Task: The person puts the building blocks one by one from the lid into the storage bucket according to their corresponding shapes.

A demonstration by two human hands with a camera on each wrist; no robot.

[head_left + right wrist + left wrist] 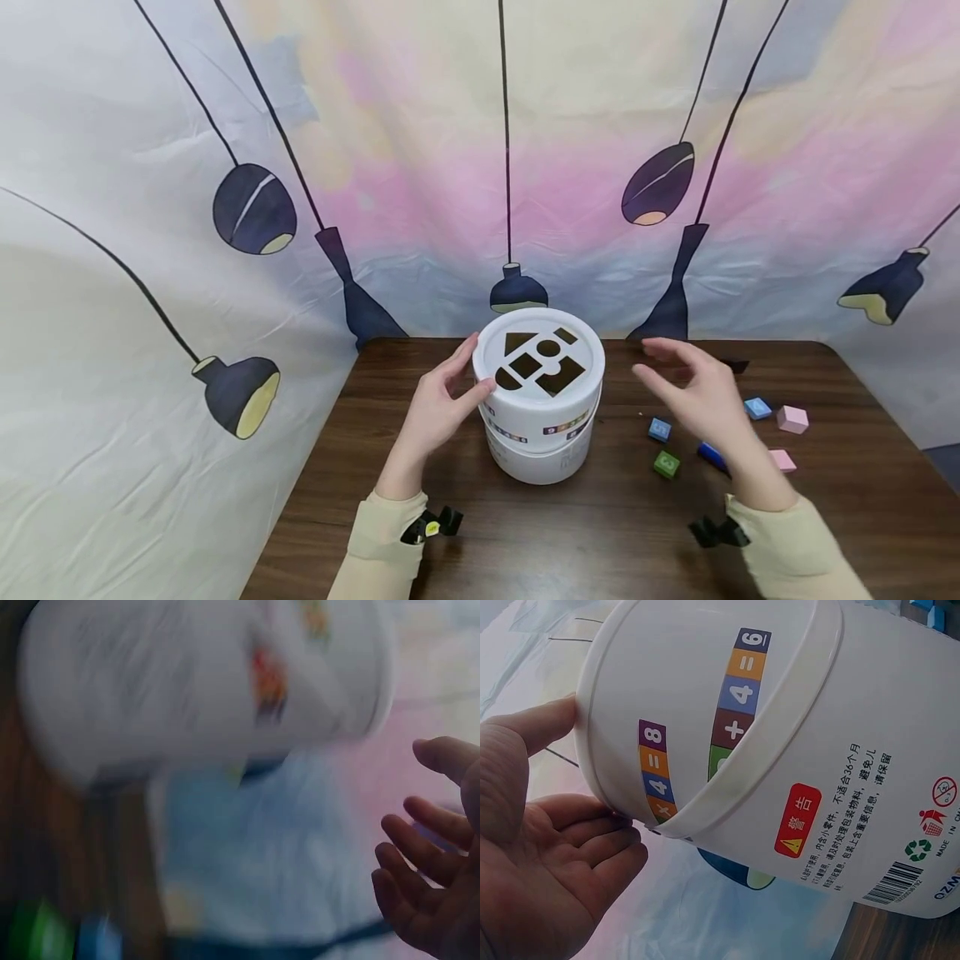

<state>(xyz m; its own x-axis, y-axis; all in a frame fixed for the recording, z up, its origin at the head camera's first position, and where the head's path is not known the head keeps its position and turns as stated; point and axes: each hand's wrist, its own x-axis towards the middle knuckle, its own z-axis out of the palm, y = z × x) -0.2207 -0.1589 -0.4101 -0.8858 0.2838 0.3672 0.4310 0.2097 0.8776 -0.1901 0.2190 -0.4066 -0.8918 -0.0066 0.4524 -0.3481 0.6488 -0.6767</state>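
A white bucket [536,465] stands upright on the table, its white lid [491,346] cut with several shaped holes. At the lid's left edge, my left hand [438,408] touches the rim with thumb and fingers spread apart. In the left wrist view the thumb meets the rim of the bucket [795,742], and the fingertips lie against its edge. My right hand [708,400] hovers right of the bucket, apart from it, fingers loosely bent and holding nothing. Below it lie a blue block [659,429] and a green block [666,464].
Farther right lie another blue block [757,407], a pink block [792,419] and a second pink one [782,460]. A dark blue piece [712,456] is partly hidden by my right wrist. Behind the brown table [622,533] hangs a cloth [442,183] printed with lamps.
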